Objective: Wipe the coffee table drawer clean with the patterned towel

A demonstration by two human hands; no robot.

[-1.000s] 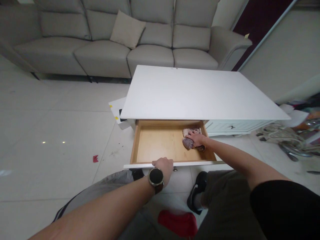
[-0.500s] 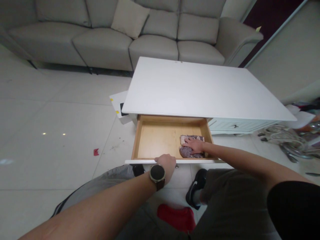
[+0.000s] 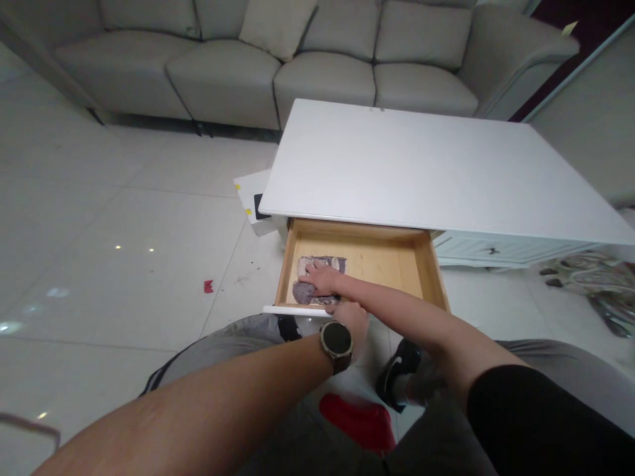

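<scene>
Under my right hand lies a folded grey-and-pink patterned cloth, on the floor of a pulled-out wooden drawer. The fingers of that hand are spread flat, pressing the cloth near the drawer's left end. My left hand, with a round watch on its wrist, is closed over the top edge of the white drawer front. My right forearm crosses above the drawer front and hides its right part.
The drawer belongs to a white coffee table. A grey sofa stands behind it. A white box sits at the table's left, a red scrap on the tiles. Below me is a red stool; cables lie at right.
My right hand has slid the cloth from the drawer's right end to its left end. My left hand still grips the drawer front. The view has shifted slightly.
</scene>
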